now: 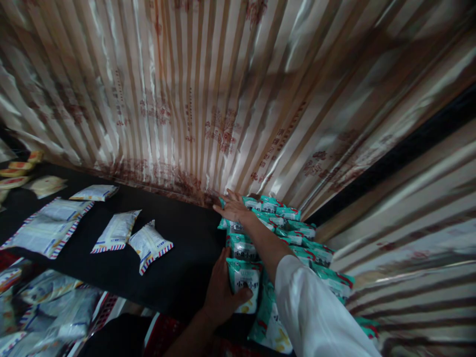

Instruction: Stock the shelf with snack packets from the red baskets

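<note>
Nearest, past the counter's near edge at left, white snack pkts (70,312) lay in a jumbled heap. On the black counter (186,248), toward the near R corner, a slanted teal pkt (275,325) showed partly behind the white sleeve (316,312). Just left of it was the front teal pkt (243,272), printed face showing, w/ the L hand (217,295) cupped round its left side: thumb across the face, fingers along the edge; couldn't tell if it was pinching or only steadying. The pkt looked light & soft, prob. puffed w/ air, film slick, contents likely crushable; best hold would be a gentle grip on both sides or the crimped top seam, no squeezing the middle. Left of that, loose white pouches w/ striped borders (117,230) lay flat, well apart from the teal lot. Teal rows (297,228) filled the counter's R end, running back to the far edge. At that edge the R hand (233,206) reached over the back-left pkts, fingers spread wide, nothing visibly gripped. Yellow-and-red packs (18,168) sat at the far L corner. Behind the far edge hung striped, printed sheeting (223,74).
</note>
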A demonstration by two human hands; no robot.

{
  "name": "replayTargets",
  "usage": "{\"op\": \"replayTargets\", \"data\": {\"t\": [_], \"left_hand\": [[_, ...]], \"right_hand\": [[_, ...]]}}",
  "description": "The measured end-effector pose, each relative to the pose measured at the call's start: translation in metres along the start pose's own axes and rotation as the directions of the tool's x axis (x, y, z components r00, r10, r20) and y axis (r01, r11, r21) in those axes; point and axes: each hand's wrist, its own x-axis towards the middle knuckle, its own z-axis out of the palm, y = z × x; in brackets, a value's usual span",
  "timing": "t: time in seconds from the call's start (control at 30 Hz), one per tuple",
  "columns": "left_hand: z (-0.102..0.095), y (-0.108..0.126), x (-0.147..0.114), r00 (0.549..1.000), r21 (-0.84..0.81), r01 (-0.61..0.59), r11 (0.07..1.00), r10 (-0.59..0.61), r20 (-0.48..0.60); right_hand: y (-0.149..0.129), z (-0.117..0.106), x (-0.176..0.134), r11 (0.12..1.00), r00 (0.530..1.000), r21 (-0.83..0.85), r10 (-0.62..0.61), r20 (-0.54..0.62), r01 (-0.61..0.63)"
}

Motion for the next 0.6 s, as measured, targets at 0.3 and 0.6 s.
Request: {"op": "replayTargets", "data": {"t": [0.3,0.6], "left_hand": [[0.0007,-0.0016,-0.0002,1.0,0.023,-0.016,1.0,0.016,-0.009],[0.0004,-0.002,-0.0006,1.0,0.022,-0.012,1.0,0.012,-0.009]], "right_hand": [[-0.004,0.0064,0.0009,0.995,0.996,-0.072,-0.075,-0.044,0.072],[-0.0022,0.0092,0.0067,0.997,1.0,-0.074,-0.014,0.002,0.014]]}}
